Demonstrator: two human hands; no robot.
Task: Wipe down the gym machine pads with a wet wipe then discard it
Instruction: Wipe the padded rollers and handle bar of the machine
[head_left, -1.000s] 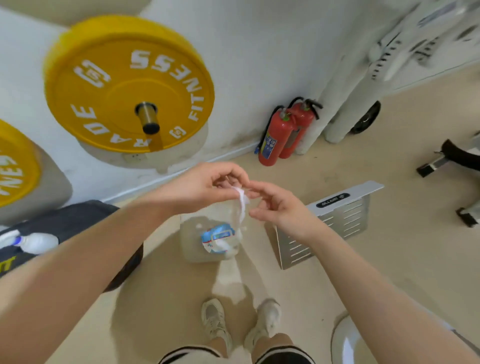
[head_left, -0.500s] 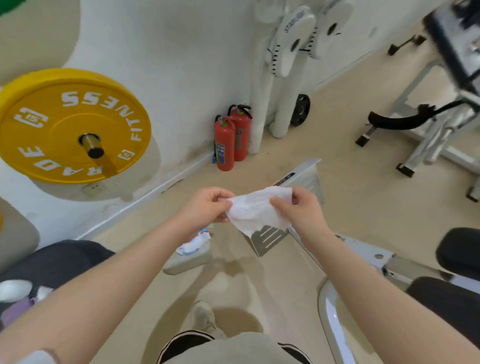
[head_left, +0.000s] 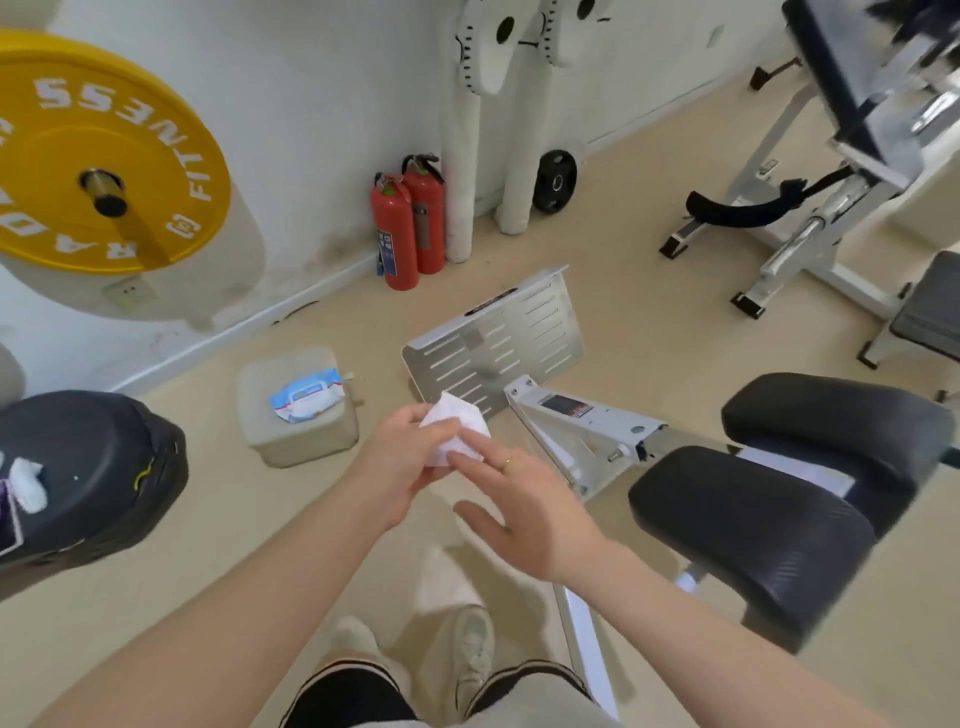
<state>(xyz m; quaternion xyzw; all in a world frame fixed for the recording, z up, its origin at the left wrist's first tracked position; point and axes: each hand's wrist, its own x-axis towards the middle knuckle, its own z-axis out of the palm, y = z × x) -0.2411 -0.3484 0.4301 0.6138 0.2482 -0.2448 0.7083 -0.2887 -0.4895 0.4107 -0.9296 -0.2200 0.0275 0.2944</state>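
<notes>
A white wet wipe (head_left: 457, 428), folded small, is pinched in my left hand (head_left: 402, 465) at mid-frame. My right hand (head_left: 524, 512) is just right of it, fingers spread, with one fingertip touching the wipe's lower edge. Two black roller pads of the gym machine lie to the right: the nearer pad (head_left: 748, 530) and the farther pad (head_left: 836, 431). The blue-and-white wipe packet (head_left: 306, 396) rests on a pale plastic box (head_left: 296, 431) on the floor to the left.
The machine's metal footplate (head_left: 498, 338) and white frame (head_left: 587, 431) sit ahead. Two red fire extinguishers (head_left: 408, 228) stand by the wall. A yellow weight plate (head_left: 98, 150) hangs at left. A black pad (head_left: 88, 473) lies lower left, another machine (head_left: 810, 218) at right.
The wipe, spread between both hands half a second ago, is now folded into my left hand. My right hand has let go and opened. The view has turned right toward the black pads.
</notes>
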